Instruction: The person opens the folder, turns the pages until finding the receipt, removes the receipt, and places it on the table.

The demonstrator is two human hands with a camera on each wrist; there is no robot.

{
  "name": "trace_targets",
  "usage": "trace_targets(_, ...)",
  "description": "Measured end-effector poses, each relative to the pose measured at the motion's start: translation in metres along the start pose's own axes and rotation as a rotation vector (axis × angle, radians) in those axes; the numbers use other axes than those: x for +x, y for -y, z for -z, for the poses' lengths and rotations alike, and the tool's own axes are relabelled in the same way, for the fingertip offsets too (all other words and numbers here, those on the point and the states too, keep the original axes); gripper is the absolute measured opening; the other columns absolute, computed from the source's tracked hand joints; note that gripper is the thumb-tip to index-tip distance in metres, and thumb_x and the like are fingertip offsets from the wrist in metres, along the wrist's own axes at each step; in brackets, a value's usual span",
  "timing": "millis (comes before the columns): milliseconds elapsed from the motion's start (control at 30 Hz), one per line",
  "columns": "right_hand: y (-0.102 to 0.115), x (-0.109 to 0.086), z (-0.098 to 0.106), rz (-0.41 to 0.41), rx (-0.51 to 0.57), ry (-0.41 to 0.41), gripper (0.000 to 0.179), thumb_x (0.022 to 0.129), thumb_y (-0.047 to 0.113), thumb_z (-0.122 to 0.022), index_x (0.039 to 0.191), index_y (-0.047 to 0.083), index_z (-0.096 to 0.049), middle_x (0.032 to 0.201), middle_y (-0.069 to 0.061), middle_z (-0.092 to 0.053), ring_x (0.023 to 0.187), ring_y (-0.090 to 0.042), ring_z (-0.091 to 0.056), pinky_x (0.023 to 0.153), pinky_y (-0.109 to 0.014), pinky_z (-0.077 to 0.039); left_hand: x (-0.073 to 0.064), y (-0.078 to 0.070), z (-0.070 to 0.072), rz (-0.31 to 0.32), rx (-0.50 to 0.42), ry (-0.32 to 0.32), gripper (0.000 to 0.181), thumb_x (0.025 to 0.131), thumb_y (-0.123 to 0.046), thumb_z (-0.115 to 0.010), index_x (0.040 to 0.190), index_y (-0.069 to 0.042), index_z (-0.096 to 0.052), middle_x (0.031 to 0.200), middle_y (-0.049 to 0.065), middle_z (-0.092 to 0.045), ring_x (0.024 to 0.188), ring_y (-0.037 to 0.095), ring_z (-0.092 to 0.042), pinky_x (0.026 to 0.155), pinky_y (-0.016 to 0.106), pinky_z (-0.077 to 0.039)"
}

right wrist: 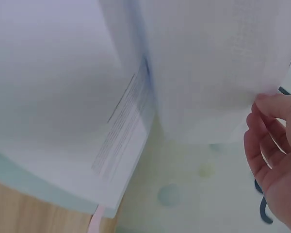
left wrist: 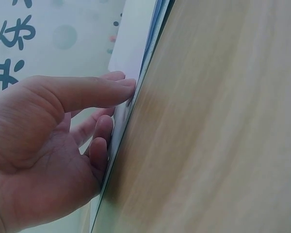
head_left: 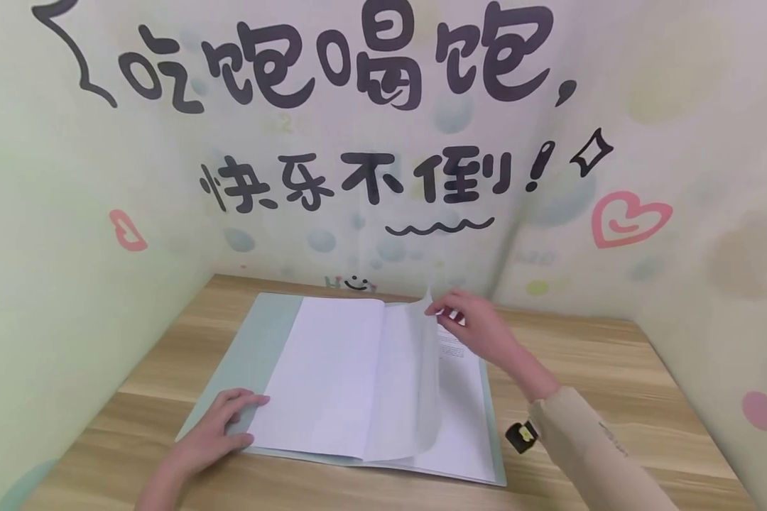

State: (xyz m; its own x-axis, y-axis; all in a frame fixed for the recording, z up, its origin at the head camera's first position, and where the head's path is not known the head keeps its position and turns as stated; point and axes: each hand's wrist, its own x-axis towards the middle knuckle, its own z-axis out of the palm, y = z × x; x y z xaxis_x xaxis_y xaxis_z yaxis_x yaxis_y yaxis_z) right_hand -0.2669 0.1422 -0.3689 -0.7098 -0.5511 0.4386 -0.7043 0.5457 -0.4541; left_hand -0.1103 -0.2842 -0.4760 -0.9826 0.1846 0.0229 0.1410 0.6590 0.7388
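Observation:
A book (head_left: 319, 376) with a pale blue cover lies open on the table, its left page blank white. My right hand (head_left: 469, 323) pinches a thin page (head_left: 409, 383) near its top corner, holding it raised and curved over the right side. Printed lines show on the sheet beneath it. In the right wrist view, thumb and fingertips of that hand meet at the edge of the lifted page (right wrist: 208, 73). My left hand (head_left: 214, 429) rests at the book's lower left, fingers spread over cover and page edge; the left wrist view shows its thumb (left wrist: 102, 92) along the bottom edge.
The wood-grain table (head_left: 581, 369) stands against patterned walls with black lettering. A small black object (head_left: 521, 436) sits by the right sleeve (head_left: 594, 440). A pink ribbon-like strip (right wrist: 95, 221) shows by the book's corner in the right wrist view.

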Motion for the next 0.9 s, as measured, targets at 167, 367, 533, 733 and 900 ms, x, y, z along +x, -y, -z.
trace_targets(167,0.019,0.023,-0.012,0.024,0.002,0.007,0.016,0.089,0.002,-0.069,0.1,0.011,-0.074,0.096,-0.001,-0.07,0.084,-0.012,-0.066,0.071,-0.023,-0.055,-0.001,0.0,0.001,0.012,0.007,0.003,0.05,0.08,-0.009,-0.076,0.128,-0.008,-0.061,0.135,0.024,-0.043,0.112,0.033,-0.054,0.087,0.024,-0.047)
trace_targets(367,0.036,0.048,-0.03,0.035,-0.035,0.028,0.015,0.089,0.006,-0.071,0.101,0.013,-0.075,0.097,0.0,-0.071,0.086,-0.012,-0.067,0.075,-0.026,-0.056,-0.002,0.002,0.001,-0.035,0.016,-0.043,0.044,0.078,-0.008,-0.078,0.119,-0.011,-0.064,0.131,0.018,-0.048,0.109,0.022,-0.051,0.086,0.022,-0.047)
trace_targets(533,0.046,0.068,-0.043,0.025,-0.018,0.073,0.015,0.09,0.008,-0.07,0.104,0.013,-0.075,0.099,0.0,-0.071,0.089,-0.012,-0.066,0.078,-0.028,-0.056,-0.001,0.001,0.002,-0.025,0.001,-0.035,0.042,0.078,-0.008,-0.078,0.117,-0.013,-0.063,0.132,0.017,-0.048,0.109,0.024,-0.052,0.086,0.023,-0.046)
trace_targets(733,0.056,0.088,-0.058,0.04,-0.018,0.112,0.015,0.091,0.012,-0.071,0.105,0.013,-0.074,0.099,0.0,-0.069,0.092,-0.014,-0.064,0.08,-0.028,-0.055,0.001,0.001,0.002,0.006,-0.026,-0.016,0.043,0.079,-0.009,-0.077,0.119,-0.014,-0.062,0.134,0.016,-0.046,0.105,0.024,-0.05,0.084,0.024,-0.044)
trace_targets(900,0.064,0.106,-0.07,0.043,-0.002,0.16,0.016,0.091,0.015,-0.07,0.108,0.014,-0.072,0.104,0.0,-0.068,0.095,-0.013,-0.063,0.082,-0.029,-0.054,0.001,0.002,0.002,0.014,-0.031,-0.018,0.042,0.077,-0.008,-0.078,0.116,-0.013,-0.062,0.133,0.017,-0.047,0.102,0.022,-0.049,0.082,0.024,-0.043)
